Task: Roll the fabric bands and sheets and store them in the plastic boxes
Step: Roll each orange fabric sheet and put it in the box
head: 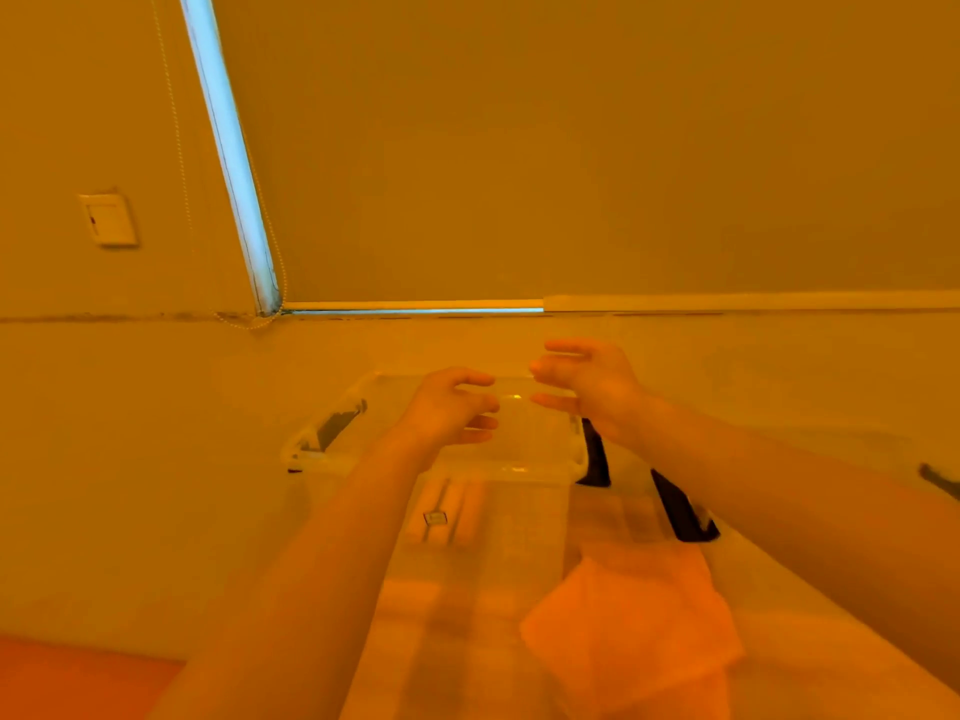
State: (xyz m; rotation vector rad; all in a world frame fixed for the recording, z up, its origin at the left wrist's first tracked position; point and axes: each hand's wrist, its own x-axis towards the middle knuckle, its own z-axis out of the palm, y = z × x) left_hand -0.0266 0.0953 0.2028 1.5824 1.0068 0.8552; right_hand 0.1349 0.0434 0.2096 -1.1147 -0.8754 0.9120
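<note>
A clear plastic box with dark clip handles stands at the back of the table by the wall. My left hand hovers over it with loosely curled fingers and holds nothing. My right hand hangs just beside it, above the box's right end, fingers spread and empty. A second clear box sits nearer to me, with a pale rolled band inside it. An orange fabric sheet lies folded on the near right of that box. The whole view is blurred and tinted orange.
The wall with a lowered window blind rises right behind the boxes, and a wall switch is at the left. A dark clip handle sticks up at the near box's right. Something dark lies at the far right edge.
</note>
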